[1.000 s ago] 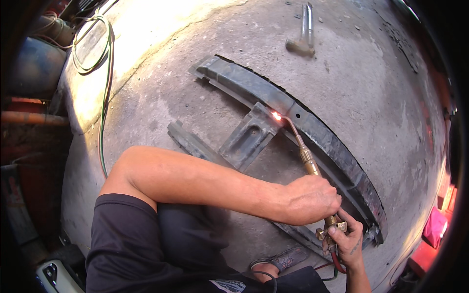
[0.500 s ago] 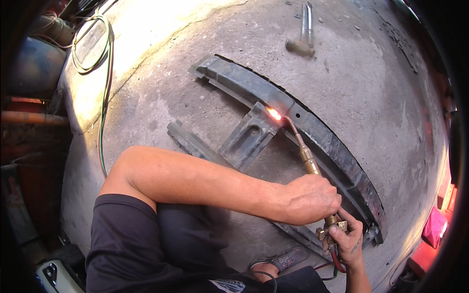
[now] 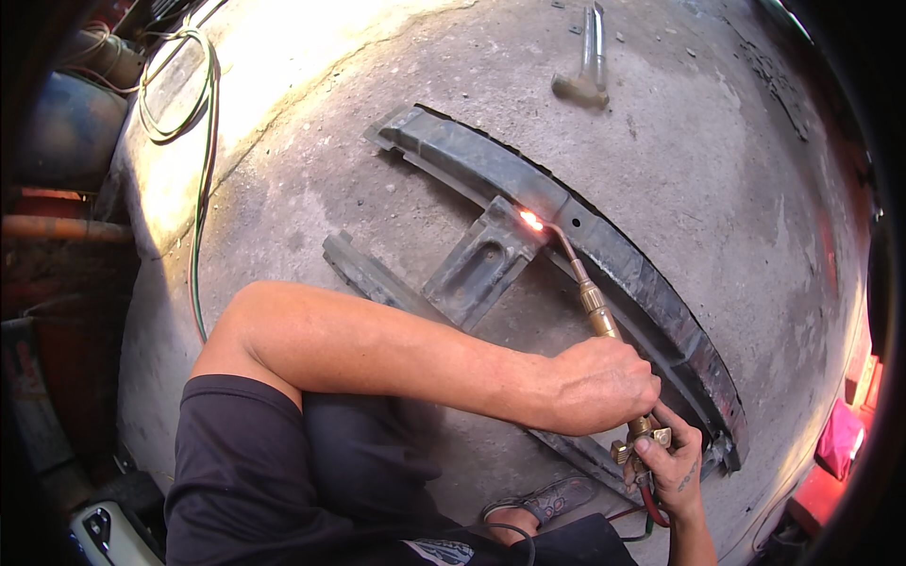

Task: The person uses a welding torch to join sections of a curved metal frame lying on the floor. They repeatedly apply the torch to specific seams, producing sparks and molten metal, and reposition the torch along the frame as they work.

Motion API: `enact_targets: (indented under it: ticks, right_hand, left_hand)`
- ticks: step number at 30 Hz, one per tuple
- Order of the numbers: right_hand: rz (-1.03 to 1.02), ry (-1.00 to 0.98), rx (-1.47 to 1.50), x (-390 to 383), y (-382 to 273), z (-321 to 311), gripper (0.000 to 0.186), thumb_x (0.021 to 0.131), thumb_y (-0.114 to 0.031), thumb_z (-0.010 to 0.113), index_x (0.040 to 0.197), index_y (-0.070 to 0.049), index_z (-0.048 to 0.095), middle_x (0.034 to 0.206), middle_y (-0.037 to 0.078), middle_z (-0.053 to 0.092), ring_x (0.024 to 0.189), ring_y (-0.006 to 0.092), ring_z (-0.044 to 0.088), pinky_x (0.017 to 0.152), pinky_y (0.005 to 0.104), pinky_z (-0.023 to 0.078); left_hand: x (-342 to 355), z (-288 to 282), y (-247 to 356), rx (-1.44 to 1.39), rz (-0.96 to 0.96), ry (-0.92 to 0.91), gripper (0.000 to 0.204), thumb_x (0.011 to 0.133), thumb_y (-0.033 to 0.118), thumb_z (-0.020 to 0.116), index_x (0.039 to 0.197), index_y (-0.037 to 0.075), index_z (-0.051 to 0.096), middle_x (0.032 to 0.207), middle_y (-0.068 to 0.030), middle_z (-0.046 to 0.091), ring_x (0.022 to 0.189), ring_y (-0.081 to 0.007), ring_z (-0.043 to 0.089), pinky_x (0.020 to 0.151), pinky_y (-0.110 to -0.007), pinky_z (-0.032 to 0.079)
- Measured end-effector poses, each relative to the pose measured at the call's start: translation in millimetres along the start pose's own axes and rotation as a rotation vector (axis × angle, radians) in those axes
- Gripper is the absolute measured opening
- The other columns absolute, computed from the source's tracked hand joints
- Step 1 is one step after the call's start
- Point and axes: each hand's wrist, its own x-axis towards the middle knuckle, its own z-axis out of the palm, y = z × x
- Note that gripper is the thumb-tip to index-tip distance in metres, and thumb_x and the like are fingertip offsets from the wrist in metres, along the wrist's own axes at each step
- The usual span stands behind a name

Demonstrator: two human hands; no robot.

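Observation:
A brass gas torch slants up and left from my hands, its thin bent tip over a dark metal frame on the floor. My left hand wraps round the torch's handle. Lower down, my right hand grips the rear end beside the brass valve knobs, where red and green hoses come out. At the tip a bright orange flame or glow lies on the joint between the curved bar and a short cross bracket. My left forearm hides part of the frame.
A hammer lies on the concrete floor beyond the frame. Coiled hose runs along the left, near a blue cylinder. Red objects stand at the right edge. My shoe rests close to the frame's near rail.
The flame at the tip looks slightly shorter, with the glowing spot a touch lower and to the right. Both hands and the metal frame stay where they were.

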Motion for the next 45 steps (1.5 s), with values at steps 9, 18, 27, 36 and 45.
enact_targets:
  ticks: [9, 18, 27, 36, 45]
  right_hand:
    - [0.018, -0.001, -0.013, -0.5, -3.4, 0.8, 0.061, 0.090, -0.005, 0.071, 0.145, 0.009, 0.050, 0.083, 0.014, 0.072, 0.058, 0.0152, 0.067, 0.050, 0.0269, 0.050]
    - [-0.046, -0.027, -0.114, 3.1, -2.1, -5.4, 0.062, 0.090, -0.007, 0.069, 0.145, 0.011, 0.049, 0.080, 0.013, 0.070, 0.059, 0.0158, 0.067, 0.052, 0.0276, 0.051]
    - [-0.006, 0.007, 0.044, 0.1, 0.4, -1.1, 0.064, 0.091, -0.011, 0.072, 0.146, 0.011, 0.048, 0.078, 0.013, 0.070, 0.058, 0.0162, 0.066, 0.050, 0.0268, 0.051]
    - [0.004, -0.004, -0.004, -0.1, -2.9, -0.4, 0.063, 0.091, -0.010, 0.073, 0.146, 0.011, 0.048, 0.078, 0.014, 0.071, 0.057, 0.0151, 0.066, 0.049, 0.0266, 0.051]
    - [0.001, -0.011, 0.024, 0.8, 1.9, -2.1, 0.064, 0.091, -0.012, 0.073, 0.146, 0.012, 0.048, 0.080, 0.015, 0.072, 0.057, 0.0154, 0.067, 0.050, 0.0262, 0.051]
  left_hand:
    - [0.1, -0.7, -0.2, -0.014, -0.002, -0.001, 0.018, 0.075, 0.008, 0.069, 0.086, -0.005, 0.064, 0.065, -0.0214, 0.067, 0.067, -0.0384, 0.073, 0.058, -0.046, 0.057]
    - [0.8, 2.4, -2.3, -0.010, 0.000, 0.027, 0.017, 0.074, 0.008, 0.069, 0.085, -0.005, 0.064, 0.064, -0.0210, 0.066, 0.066, -0.0386, 0.072, 0.057, -0.046, 0.057]
    - [0.7, 0.3, -1.3, -0.015, 0.011, 0.045, 0.017, 0.074, 0.007, 0.069, 0.084, -0.005, 0.063, 0.064, -0.0209, 0.066, 0.065, -0.0385, 0.072, 0.056, -0.046, 0.057]
    - [0.1, 1.8, -1.2, -0.013, -0.002, 0.025, 0.017, 0.075, 0.008, 0.068, 0.084, -0.005, 0.063, 0.064, -0.0208, 0.066, 0.065, -0.0388, 0.072, 0.057, -0.046, 0.057]
    - [0.3, 1.3, -1.1, -0.009, -0.014, 0.004, 0.016, 0.075, 0.009, 0.068, 0.084, -0.004, 0.063, 0.065, -0.0208, 0.067, 0.067, -0.0387, 0.072, 0.057, -0.046, 0.057]
